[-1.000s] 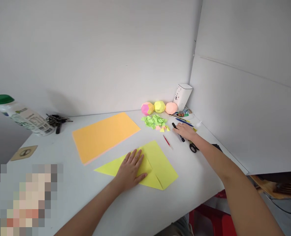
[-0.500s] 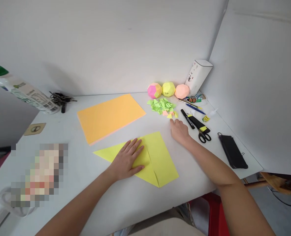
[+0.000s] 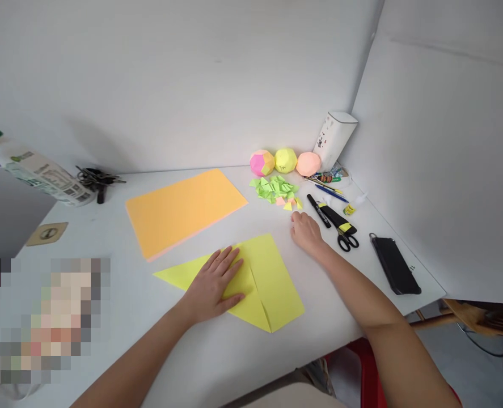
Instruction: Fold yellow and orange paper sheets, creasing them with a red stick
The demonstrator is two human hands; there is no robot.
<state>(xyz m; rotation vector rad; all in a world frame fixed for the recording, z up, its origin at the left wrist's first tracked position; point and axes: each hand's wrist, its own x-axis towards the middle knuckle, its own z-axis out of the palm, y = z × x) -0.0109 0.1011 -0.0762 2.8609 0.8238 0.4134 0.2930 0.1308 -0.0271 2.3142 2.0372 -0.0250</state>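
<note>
A folded yellow paper sheet (image 3: 277,277) lies on the white table, one pointed end toward the left. My left hand (image 3: 212,285) rests flat on its left part, palm down and fingers spread. To the right, my right hand (image 3: 307,231) is on the table with its fingers curled in, just below the small yellow and peach paper pieces (image 3: 288,205). Whatever those fingers may hold is hidden. Green folded paper pieces (image 3: 274,188) are heaped behind them.
Orange paper (image 3: 185,212) lies at back left. Paper balls (image 3: 286,161) line the wall. A marker (image 3: 318,211), scissors (image 3: 347,242), glue bottle (image 3: 350,209) and black phone case (image 3: 394,264) are on the right. A bottle (image 3: 42,173) and keys (image 3: 100,180) stand left.
The whole view has shifted slightly. My left hand stays flat on the yellow sheet. My right hand has drawn back a little from the small pieces, its fingers more curled.
</note>
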